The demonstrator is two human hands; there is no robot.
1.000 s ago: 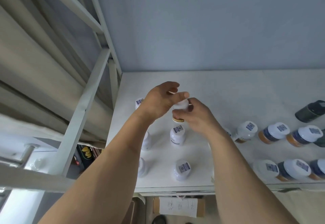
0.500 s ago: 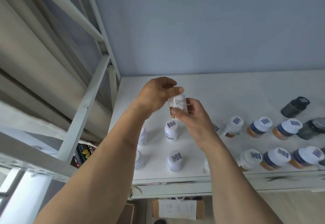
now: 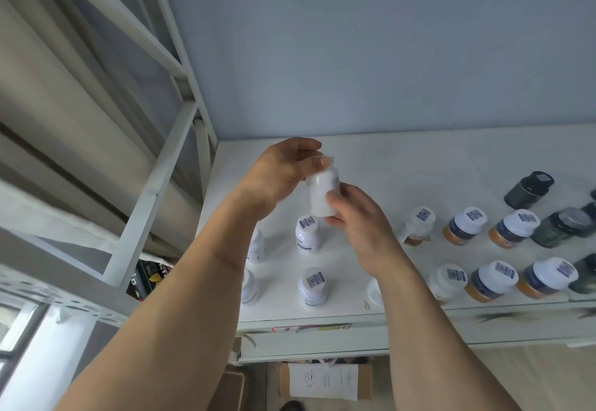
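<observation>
A small white pill bottle [image 3: 321,196] is held upright above the white shelf [image 3: 403,165], between both hands. My left hand [image 3: 282,172] curls over its cap end from the left, thumb across the top. My right hand [image 3: 358,217] grips the lower part of the bottle from the right, fingers wrapped around it. Part of a printed label shows on the bottle's right side.
Several white-capped bottles stand on the shelf: white ones [image 3: 307,233] below my hands, orange-and-blue ones [image 3: 464,225] to the right, dark green ones [image 3: 529,190] at far right. A white metal rack frame [image 3: 154,181] rises at left. A cardboard box [image 3: 324,381] lies on the floor below.
Both hands have lifted the bottle slightly and turned it, so the orange base label no longer shows and the plain white side faces me. The view shifted a little to the right.
</observation>
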